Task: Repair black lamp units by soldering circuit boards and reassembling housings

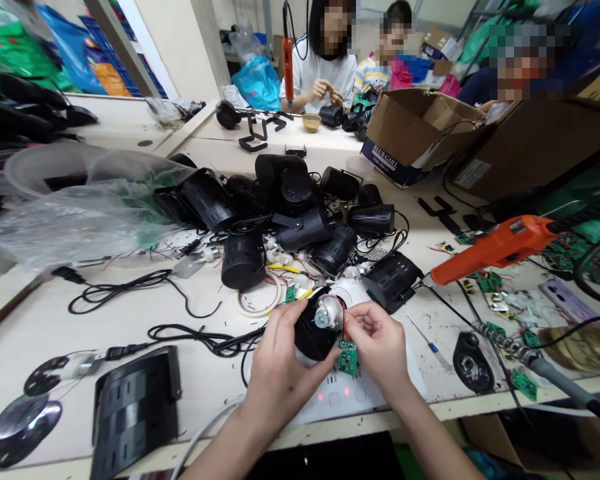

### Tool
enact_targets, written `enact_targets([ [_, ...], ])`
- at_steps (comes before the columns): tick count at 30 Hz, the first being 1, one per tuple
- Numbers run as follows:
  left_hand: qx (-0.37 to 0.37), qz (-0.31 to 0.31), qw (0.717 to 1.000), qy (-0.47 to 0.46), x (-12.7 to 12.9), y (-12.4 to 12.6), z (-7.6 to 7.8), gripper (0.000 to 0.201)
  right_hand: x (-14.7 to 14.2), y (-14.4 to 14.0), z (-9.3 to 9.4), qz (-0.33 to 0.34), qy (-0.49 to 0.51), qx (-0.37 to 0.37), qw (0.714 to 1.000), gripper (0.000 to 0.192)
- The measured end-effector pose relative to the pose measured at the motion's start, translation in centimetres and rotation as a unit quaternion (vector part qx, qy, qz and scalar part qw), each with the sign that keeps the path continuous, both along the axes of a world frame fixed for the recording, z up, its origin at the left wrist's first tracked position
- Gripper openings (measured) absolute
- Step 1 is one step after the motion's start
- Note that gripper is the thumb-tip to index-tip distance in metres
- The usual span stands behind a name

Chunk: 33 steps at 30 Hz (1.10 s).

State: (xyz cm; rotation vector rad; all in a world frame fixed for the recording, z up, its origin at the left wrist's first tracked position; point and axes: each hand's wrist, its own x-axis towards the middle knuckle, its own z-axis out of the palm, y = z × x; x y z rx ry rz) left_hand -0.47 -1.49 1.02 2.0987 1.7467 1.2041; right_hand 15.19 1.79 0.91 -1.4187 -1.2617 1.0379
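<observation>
Between our two hands, low over the near edge of the table (45, 320), sits a black round housing (313, 333) with a small silver motor (325, 315) seated in its open end. Left hand (280, 360) is wrapped around the housing, clamped on it. Right hand (380, 343) is pinched on the thin red wires by the motor; a small green circuit board (348, 358) hangs from those wires just below, between both hands. Directly under the hands we see a white power strip (340, 393) with red lights lit. Just right of the right hand lies a small screwdriver (429, 343); further right and above, an orange electric screwdriver (495, 247) hangs on its cable. Beyond the hands, a pile of black housings (290, 207) and loose wires. Left of the left hand, a black cable (130, 288) and a black slotted panel (135, 407). Far side of the table: other people at work, and cardboard boxes (415, 133).
</observation>
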Motion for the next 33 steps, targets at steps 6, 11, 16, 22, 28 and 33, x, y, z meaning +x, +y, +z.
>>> enact_targets([
  [6,-0.003,-0.002,1.000,0.001,0.07,-0.23,0.00,0.066,-0.11,-0.17,0.06,0.007,-0.023,0.023,0.999,0.012],
  [11,0.001,-0.005,1.000,0.001,0.04,-0.16,0.08,0.064,0.07,-0.09,0.21,0.012,-0.034,0.029,0.999,0.013],
  [16,0.001,-0.005,1.000,-0.003,0.14,-0.02,0.10,0.064,0.11,0.15,0.54,0.025,-0.048,0.032,0.998,0.015],
  [22,-0.007,-0.008,1.000,-0.001,0.18,-0.03,0.03,0.065,0.14,0.32,0.60,0.042,-0.036,0.033,0.998,0.014],
  [28,-0.010,-0.008,1.000,0.000,0.21,-0.06,0.11,0.066,0.24,0.26,0.48,0.038,-0.044,0.039,0.998,0.014],
  [33,-0.011,-0.002,1.000,0.001,0.29,-0.01,0.10,0.066,0.23,0.33,0.51,0.043,-0.046,0.040,0.997,0.015],
])
